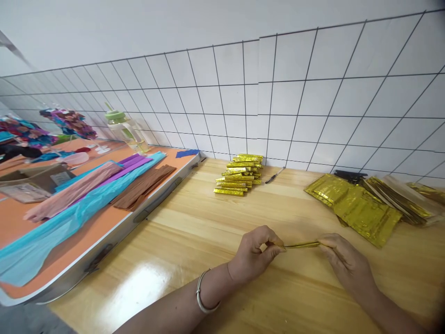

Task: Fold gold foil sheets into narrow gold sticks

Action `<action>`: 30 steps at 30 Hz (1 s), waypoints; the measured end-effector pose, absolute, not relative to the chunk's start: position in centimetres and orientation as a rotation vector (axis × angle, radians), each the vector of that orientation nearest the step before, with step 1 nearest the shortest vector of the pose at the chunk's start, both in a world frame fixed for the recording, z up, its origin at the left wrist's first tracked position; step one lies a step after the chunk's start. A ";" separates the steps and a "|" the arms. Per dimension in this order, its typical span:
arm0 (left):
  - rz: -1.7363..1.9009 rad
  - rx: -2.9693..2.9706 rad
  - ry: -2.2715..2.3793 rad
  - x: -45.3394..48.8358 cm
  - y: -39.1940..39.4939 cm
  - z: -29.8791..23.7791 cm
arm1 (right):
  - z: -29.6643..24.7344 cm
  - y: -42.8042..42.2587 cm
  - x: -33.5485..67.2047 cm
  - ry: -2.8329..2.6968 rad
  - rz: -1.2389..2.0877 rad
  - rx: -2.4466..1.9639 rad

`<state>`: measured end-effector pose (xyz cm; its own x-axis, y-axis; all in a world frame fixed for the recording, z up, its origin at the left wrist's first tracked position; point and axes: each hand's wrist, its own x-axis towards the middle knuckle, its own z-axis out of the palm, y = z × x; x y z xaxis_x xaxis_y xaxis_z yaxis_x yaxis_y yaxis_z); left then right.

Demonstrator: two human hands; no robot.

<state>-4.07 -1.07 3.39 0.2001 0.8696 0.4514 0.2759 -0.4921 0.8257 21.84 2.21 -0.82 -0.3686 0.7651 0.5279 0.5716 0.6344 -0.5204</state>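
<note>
Between my two hands a narrow folded strip of gold foil is held level, just above the wooden table. My left hand pinches its left end between thumb and fingers. At the other end, my right hand grips the strip with its fingertips. Further back lies a stack of similar folded gold strips. To the right are flat gold foil packets, partly overlapping one another.
A pen lies beside the stack near the gridded wall. At left, an orange-topped table bears blue crepe paper, brown paper, a cardboard box and a green-lidded bottle. More gold sheets lie far right.
</note>
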 end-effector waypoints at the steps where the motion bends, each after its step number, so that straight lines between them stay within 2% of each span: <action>1: 1.295 1.904 1.052 -4.1 -1.1 3.5 | -0.9 2.3 21.9 -2.098 0.323 -1.034; 6: 1.253 2.004 1.037 -4.3 -0.9 3.8 | -1.0 2.3 21.9 -2.143 0.327 -1.046; 10: 1.054 2.102 1.116 -5.0 0.1 2.9 | -1.0 2.5 21.9 -2.181 0.266 -1.015; 21: 0.529 3.020 1.112 -7.3 3.2 1.1 | 0.3 2.8 21.7 -2.610 -0.353 -0.681; 25: 0.239 3.067 1.048 -7.2 2.6 2.0 | 0.3 2.5 21.3 -2.755 -0.377 -0.618; 30: 0.043 2.954 1.223 -6.4 0.9 2.5 | 0.7 1.1 20.1 -2.900 -0.354 -0.868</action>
<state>-6.37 0.92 2.53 0.7073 0.7054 0.0462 0.7069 -0.7061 -0.0413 20.13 1.07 0.66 -0.8338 0.5298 0.1549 0.5516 0.8113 0.1939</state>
